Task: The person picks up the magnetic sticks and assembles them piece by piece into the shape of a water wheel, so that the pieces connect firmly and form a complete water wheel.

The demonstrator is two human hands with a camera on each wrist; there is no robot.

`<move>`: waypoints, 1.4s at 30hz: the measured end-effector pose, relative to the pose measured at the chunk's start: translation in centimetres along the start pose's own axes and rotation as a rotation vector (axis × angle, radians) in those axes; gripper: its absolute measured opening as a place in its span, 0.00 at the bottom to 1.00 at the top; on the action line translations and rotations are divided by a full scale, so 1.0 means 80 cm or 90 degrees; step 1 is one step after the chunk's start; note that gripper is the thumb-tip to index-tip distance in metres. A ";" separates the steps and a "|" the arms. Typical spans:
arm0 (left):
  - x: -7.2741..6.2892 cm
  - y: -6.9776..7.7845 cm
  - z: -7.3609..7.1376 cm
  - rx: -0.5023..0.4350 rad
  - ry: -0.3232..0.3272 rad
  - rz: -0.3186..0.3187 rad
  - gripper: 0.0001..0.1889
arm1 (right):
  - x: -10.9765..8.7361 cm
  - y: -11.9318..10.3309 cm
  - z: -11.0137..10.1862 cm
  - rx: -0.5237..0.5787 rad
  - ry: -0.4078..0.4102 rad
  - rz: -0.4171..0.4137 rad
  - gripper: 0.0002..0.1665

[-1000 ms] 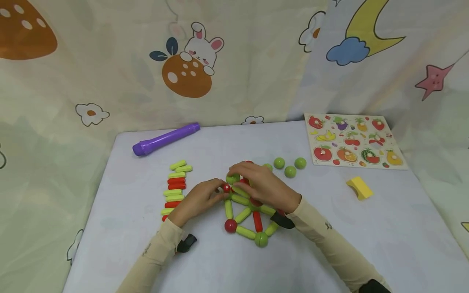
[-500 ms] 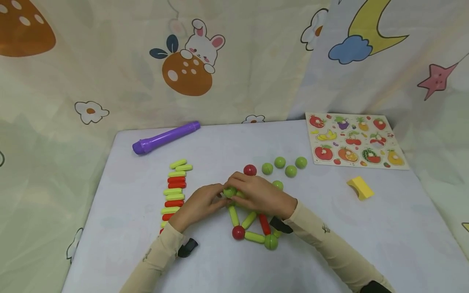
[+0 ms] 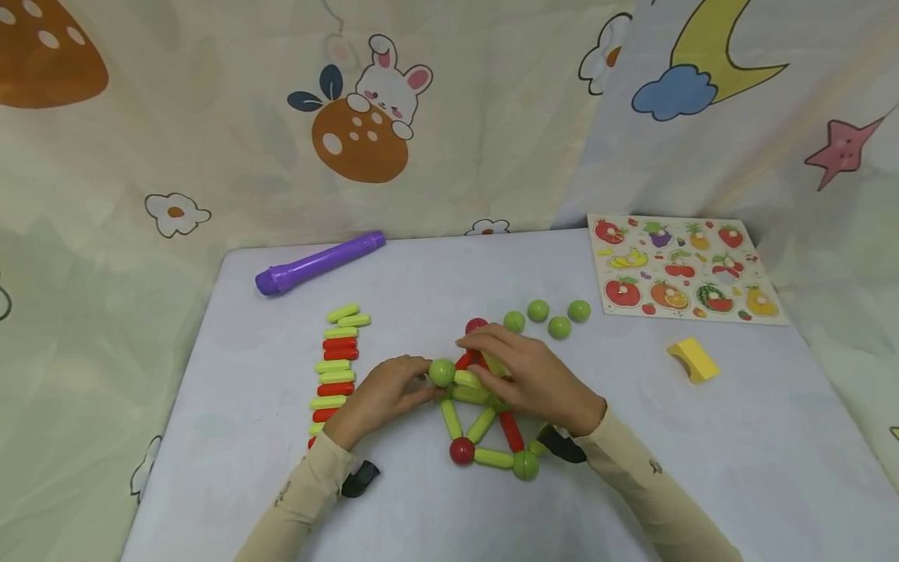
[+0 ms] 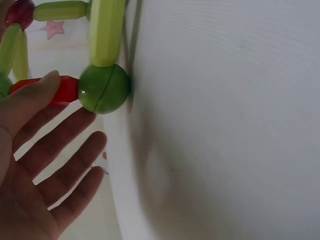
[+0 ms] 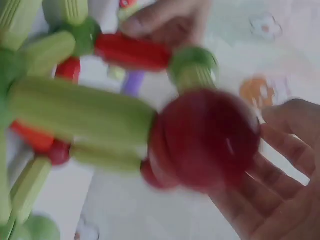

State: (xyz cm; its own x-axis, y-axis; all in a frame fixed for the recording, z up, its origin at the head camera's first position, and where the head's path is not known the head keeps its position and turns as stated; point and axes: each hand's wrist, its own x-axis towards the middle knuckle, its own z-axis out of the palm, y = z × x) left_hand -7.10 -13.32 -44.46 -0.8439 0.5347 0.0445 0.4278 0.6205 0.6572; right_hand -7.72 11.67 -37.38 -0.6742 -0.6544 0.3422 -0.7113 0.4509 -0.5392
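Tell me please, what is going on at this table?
A person's left hand pinches a red rod of a ball-and-rod frame. The right hand is at the same frame, its fingers close beside a red ball; whether they touch it is unclear. Loose rods lie in a column on the left, and four green balls lie beyond the frame.

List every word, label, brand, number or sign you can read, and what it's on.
None can be read.
Left sleeve: small dark mark near the cuff, too small to read.
Right sleeve: a similar mark, also too small.
Fruit puzzle board and backdrop cloth: pictures, no legible lettering.
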 end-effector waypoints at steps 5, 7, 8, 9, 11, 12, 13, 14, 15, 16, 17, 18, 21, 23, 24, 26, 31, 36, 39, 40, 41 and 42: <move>0.000 -0.002 0.002 0.001 -0.001 0.004 0.14 | -0.042 0.019 -0.017 -0.063 0.053 0.111 0.20; 0.000 -0.003 0.003 0.002 -0.005 0.004 0.14 | -0.063 0.028 -0.017 -0.097 0.019 0.178 0.19; 0.001 -0.003 0.003 0.004 -0.008 0.003 0.14 | -0.073 0.032 -0.015 -0.109 -0.006 0.209 0.18; 0.001 -0.004 0.003 0.005 -0.011 0.005 0.14 | -0.084 0.036 -0.013 -0.118 -0.032 0.237 0.17; 0.002 -0.005 0.003 0.008 -0.013 0.008 0.13 | -0.102 0.043 -0.007 -0.124 -0.074 0.276 0.18; 0.002 -0.006 0.004 0.008 -0.013 0.011 0.12 | -0.110 0.046 -0.004 -0.113 -0.088 0.290 0.18; 0.003 -0.007 0.004 0.007 -0.012 0.014 0.12 | -0.116 0.048 -0.001 -0.100 -0.094 0.297 0.19; 0.003 -0.008 0.004 0.002 -0.011 0.017 0.12 | -0.121 0.051 0.002 -0.080 -0.098 0.302 0.19; 0.003 -0.009 0.004 -0.003 -0.008 0.021 0.12 | -0.125 0.054 0.004 -0.062 -0.096 0.298 0.19; 0.002 -0.010 0.005 -0.008 -0.005 0.024 0.12 | -0.127 0.056 0.006 -0.044 -0.094 0.294 0.19; 0.002 -0.010 0.005 -0.011 0.000 0.026 0.12 | -0.127 0.060 0.008 -0.028 -0.090 0.291 0.20; 0.001 -0.011 0.006 -0.013 0.005 0.026 0.12 | -0.126 0.063 0.009 -0.017 -0.087 0.288 0.20; -0.001 -0.011 0.007 -0.015 0.015 0.018 0.13 | -0.121 0.074 0.011 -0.019 -0.076 0.275 0.19; -0.002 -0.010 0.006 -0.001 0.015 0.001 0.14 | -0.116 0.079 0.013 -0.026 -0.069 0.274 0.19; -0.004 -0.009 0.004 0.004 0.013 -0.011 0.15 | -0.114 0.082 0.014 -0.028 -0.067 0.272 0.19; -0.006 -0.007 -0.004 0.015 0.009 -0.037 0.17 | -0.111 0.086 0.015 -0.027 -0.062 0.271 0.18; -0.013 -0.017 -0.051 0.036 0.038 -0.110 0.18 | -0.110 0.090 0.018 -0.027 -0.051 0.287 0.16; -0.004 -0.064 -0.109 0.114 0.089 -0.194 0.19 | -0.110 0.090 0.021 -0.030 -0.035 0.292 0.15; 0.001 -0.098 -0.129 0.137 0.067 -0.256 0.21 | -0.109 0.090 0.023 -0.024 -0.030 0.289 0.14; 0.002 -0.107 -0.133 0.140 0.051 -0.273 0.21 | -0.109 0.090 0.023 -0.022 -0.030 0.287 0.14; 0.001 -0.115 -0.135 0.140 0.036 -0.285 0.21 | -0.109 0.090 0.024 -0.020 -0.031 0.285 0.14; 0.001 -0.121 -0.135 0.139 0.020 -0.293 0.20 | -0.109 0.090 0.025 -0.020 -0.031 0.282 0.14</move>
State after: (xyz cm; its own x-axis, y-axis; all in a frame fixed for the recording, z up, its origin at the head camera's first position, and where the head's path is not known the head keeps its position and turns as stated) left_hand -14.84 -25.50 -42.68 -0.9688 0.1622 -0.1873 0.0644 0.8948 0.4418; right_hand -6.58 19.43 -45.79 -0.9055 -0.4218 0.0470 -0.3626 0.7114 -0.6020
